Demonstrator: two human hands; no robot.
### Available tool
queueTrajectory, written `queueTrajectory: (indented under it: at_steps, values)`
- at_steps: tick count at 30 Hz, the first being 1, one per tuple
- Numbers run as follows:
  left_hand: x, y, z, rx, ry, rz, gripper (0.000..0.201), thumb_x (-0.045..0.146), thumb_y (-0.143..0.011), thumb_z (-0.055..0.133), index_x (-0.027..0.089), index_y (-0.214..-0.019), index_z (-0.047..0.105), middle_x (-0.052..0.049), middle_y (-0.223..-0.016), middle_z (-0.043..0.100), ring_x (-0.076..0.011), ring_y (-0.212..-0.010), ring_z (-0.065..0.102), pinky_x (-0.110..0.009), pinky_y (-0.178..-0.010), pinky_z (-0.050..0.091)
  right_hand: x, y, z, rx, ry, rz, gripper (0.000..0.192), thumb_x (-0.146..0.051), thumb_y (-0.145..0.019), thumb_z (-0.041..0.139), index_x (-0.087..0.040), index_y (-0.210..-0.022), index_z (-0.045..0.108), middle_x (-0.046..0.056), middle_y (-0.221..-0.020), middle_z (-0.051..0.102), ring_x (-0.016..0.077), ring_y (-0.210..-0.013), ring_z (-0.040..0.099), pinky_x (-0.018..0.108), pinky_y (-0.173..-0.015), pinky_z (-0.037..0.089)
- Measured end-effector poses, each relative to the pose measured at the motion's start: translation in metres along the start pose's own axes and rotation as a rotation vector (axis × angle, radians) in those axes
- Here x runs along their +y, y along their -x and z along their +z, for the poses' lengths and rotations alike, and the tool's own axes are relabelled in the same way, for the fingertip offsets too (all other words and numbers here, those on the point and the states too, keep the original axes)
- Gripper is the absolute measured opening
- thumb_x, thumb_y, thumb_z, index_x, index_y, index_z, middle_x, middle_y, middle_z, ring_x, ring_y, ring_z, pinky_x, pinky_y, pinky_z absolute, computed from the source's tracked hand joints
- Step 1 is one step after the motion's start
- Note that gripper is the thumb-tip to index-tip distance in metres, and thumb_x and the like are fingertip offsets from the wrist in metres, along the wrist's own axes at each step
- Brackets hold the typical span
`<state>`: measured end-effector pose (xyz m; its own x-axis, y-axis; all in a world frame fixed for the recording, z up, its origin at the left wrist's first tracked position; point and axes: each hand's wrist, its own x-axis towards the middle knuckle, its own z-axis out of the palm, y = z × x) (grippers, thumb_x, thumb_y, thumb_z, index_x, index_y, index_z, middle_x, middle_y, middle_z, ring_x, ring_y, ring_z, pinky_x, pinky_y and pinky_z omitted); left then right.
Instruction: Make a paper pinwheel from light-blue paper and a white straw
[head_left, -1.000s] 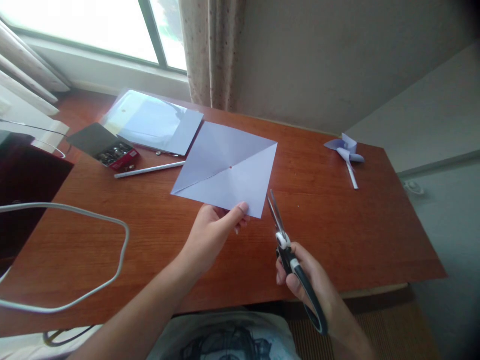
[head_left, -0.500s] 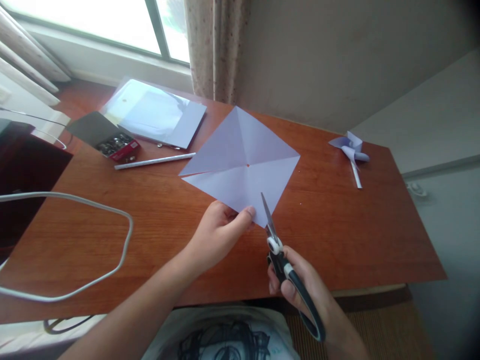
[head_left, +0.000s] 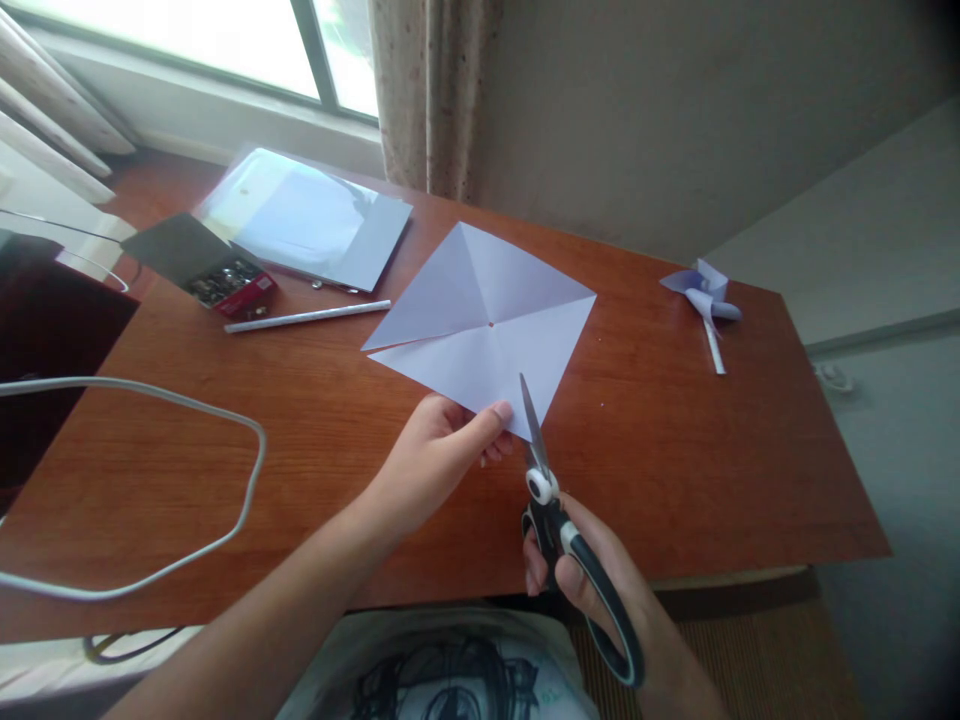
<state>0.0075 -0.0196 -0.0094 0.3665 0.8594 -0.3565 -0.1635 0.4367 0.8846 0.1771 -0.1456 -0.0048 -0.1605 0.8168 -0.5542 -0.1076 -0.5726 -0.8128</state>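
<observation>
A pale lilac square of paper [head_left: 480,320] with diagonal creases and a small red dot at its centre is held above the wooden table [head_left: 675,450]. My left hand [head_left: 435,460] pinches the paper's near corner between thumb and fingers. My right hand [head_left: 600,590] grips black-handled scissors [head_left: 555,520], whose blades point up along the crease at that same near corner, right beside my left thumb.
A finished paper pinwheel [head_left: 705,300] lies at the table's far right. At the far left are a stack of paper in a clear sleeve [head_left: 307,215], an open red box of metal pins [head_left: 225,285] and a white stick [head_left: 307,317]. A grey cable [head_left: 225,530] loops over the left side.
My left hand turned the paper so a corner faces me. The scissors moved left from beside the paper's edge onto that near corner.
</observation>
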Motion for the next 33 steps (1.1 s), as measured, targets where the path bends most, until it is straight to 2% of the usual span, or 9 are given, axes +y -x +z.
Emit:
queueTrajectory:
  at_steps: [22,33]
  values:
    - [-0.0037,0.0002,-0.0021,-0.011,-0.097,0.057,0.029,0.035,-0.087,0.066,0.015,-0.066,0.069,0.0,-0.061,0.069,-0.0104,-0.058,0.058,-0.021,-0.056,0.045,-0.0051,0.0025,0.0008,0.002,0.014,0.027,0.057,-0.074,-0.08,0.068,-0.021,-0.095,0.054,0.0,-0.08,0.051,0.0148,-0.07,0.047,0.026,-0.058,0.037]
    - [-0.003,-0.0006,0.0004,-0.012,-0.057,0.054,0.026,0.032,-0.086,0.066,0.015,-0.066,0.069,0.001,-0.06,0.069,-0.01,-0.057,0.058,-0.02,-0.055,0.044,-0.0043,-0.0001,0.0016,0.029,0.036,0.023,0.056,-0.073,-0.082,0.068,-0.02,-0.096,0.053,-0.001,-0.078,0.051,0.0137,-0.069,0.048,0.027,-0.062,0.038]
